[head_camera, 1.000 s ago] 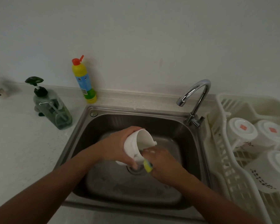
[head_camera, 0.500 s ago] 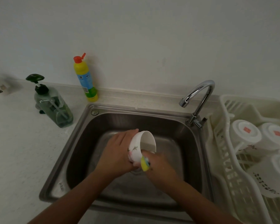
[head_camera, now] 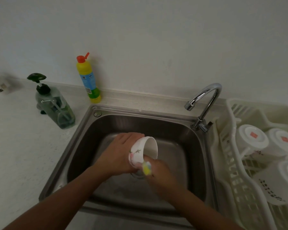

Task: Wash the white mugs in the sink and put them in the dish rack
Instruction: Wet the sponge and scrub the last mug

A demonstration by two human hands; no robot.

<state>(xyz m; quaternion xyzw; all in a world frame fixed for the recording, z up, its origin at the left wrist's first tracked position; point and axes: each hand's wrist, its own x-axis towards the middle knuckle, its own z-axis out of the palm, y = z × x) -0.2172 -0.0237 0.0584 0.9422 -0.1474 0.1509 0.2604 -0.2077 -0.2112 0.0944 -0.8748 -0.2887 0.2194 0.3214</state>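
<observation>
Over the middle of the steel sink (head_camera: 83, 143) my left hand (head_camera: 121, 153) grips a white mug (head_camera: 142, 151) with a small flower print. The mug lies on its side, its mouth turned to the right. My right hand (head_camera: 160, 173) holds a yellow sponge (head_camera: 146, 168) pressed against the mug's lower outer wall, just below the rim. The mug's handle is hidden. The white dish rack (head_camera: 231, 188) stands to the right of the sink and holds three white mugs (head_camera: 251, 138) bottom up.
The chrome tap (head_camera: 204, 100) arches over the sink's back right corner; no water runs from it. A green pump soap bottle (head_camera: 56, 107) and a yellow bottle with a red cap (head_camera: 88, 80) stand behind the sink on the left counter.
The mug has been turned in my left hand, so the flower print now shows. The sponge stays against its lower side. The view has shifted slightly.
</observation>
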